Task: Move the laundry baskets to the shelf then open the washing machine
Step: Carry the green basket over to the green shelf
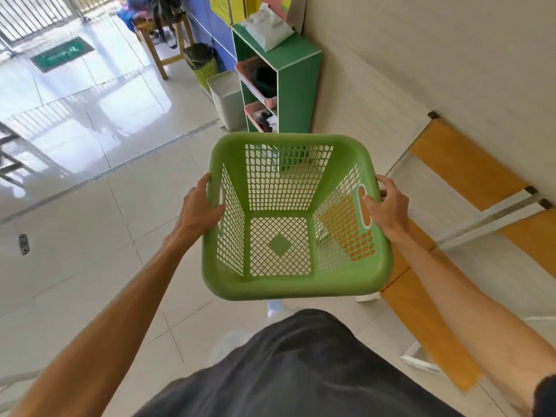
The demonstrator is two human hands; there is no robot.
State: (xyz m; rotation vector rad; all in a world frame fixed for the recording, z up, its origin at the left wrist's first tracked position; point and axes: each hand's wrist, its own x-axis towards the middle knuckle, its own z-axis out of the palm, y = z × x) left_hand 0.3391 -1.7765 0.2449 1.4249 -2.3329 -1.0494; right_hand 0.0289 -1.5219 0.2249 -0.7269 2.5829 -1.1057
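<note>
An empty green laundry basket (288, 284) with mesh walls hangs in the air in front of me, held level above the tiled floor. My left hand (197, 210) grips its left rim. My right hand (388, 207) grips the right rim by the handle slot. Ahead stands a green shelf unit (296, 82) against the wall, with two pink baskets (255, 76) on its upper levels. An orange-topped rack (463, 167) with a white frame runs along the wall to my right. No washing machine is in view.
A white bin (225, 100) and a yellow-green bin (204, 66) stand left of the green shelf. A wooden table (164, 34) is further back. A white bag (267, 28) lies on the shelf top. A floor drain strip (150, 155) crosses the tiles.
</note>
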